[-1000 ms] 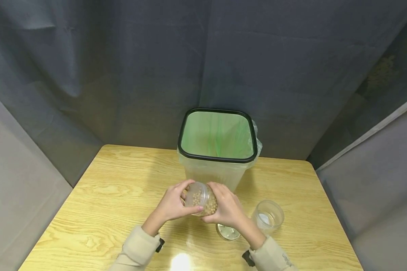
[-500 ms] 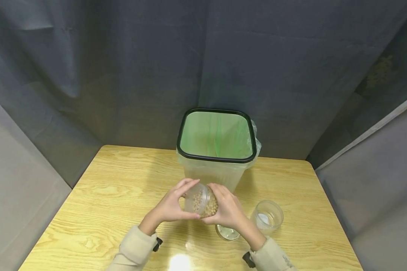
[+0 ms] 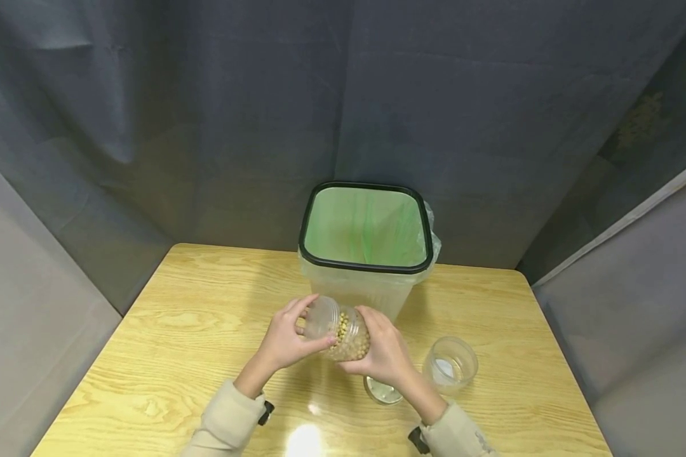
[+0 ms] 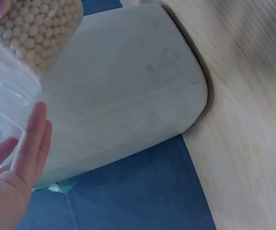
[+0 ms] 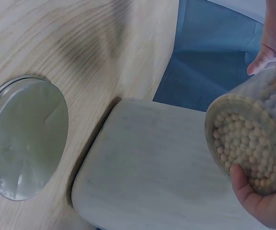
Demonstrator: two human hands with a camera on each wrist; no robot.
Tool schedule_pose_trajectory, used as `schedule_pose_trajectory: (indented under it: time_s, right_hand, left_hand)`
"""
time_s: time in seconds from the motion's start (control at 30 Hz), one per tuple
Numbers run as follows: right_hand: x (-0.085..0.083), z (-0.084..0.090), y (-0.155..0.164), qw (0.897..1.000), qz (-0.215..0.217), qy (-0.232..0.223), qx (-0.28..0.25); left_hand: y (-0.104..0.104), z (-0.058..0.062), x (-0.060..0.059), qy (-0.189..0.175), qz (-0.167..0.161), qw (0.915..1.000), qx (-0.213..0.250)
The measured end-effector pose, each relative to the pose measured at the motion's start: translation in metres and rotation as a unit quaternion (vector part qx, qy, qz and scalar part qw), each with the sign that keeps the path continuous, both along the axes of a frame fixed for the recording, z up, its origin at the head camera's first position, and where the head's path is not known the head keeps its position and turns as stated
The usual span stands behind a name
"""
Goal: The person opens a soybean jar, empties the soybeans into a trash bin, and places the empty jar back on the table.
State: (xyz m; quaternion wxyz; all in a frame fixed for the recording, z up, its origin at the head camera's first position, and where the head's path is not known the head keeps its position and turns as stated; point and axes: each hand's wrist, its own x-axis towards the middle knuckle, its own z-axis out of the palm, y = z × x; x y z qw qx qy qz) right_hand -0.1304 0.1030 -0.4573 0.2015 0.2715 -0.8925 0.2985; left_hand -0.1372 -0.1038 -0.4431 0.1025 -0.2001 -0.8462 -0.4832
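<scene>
Head view: looks from above the near side of your table (image 3: 166,355), forward and down, to the far edge and curtain (image 3: 251,127). Widest, farthest off; both far corners in, near corners cut. Left wrist view: close in, faces the near wall of the bin (image 3: 360,293), rolled sideways, so your table runs down the right and the bin's top points left. Right wrist view: also close, same wall, rolled the opposite way, table on the left. Both your wrist views share that wall, the jar (image 3: 351,336) and the table's far edge left of the bin. Head and right wrist share the silver disc (image 3: 383,392).
</scene>
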Motion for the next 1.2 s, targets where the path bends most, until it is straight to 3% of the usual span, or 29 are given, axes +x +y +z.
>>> schedule_pose_trajectory:
  time_s: [0.23, 0.7, 1.0, 1.2]
  right_hand:
    - [0.001, -0.002, 0.003, 0.998, -0.017, -0.034, -0.045]
    - [0.006, 0.003, 0.011, 0.996, -0.032, -0.058, -0.058]
    - [0.008, 0.001, 0.013, 0.994, -0.035, -0.075, -0.069]
    - [0.009, 0.001, 0.014, 0.994, -0.038, -0.083, -0.066]
  left_hand:
    - [-0.016, -0.006, -0.001, -0.033, 0.019, 0.9992, 0.011]
    - [-0.055, -0.024, -0.002, -0.053, 0.042, 0.9955, -0.066]
    - [-0.077, -0.052, -0.003, -0.086, 0.038, 0.9817, -0.166]
    - [-0.085, -0.069, -0.003, -0.096, 0.032, 0.9811, -0.165]
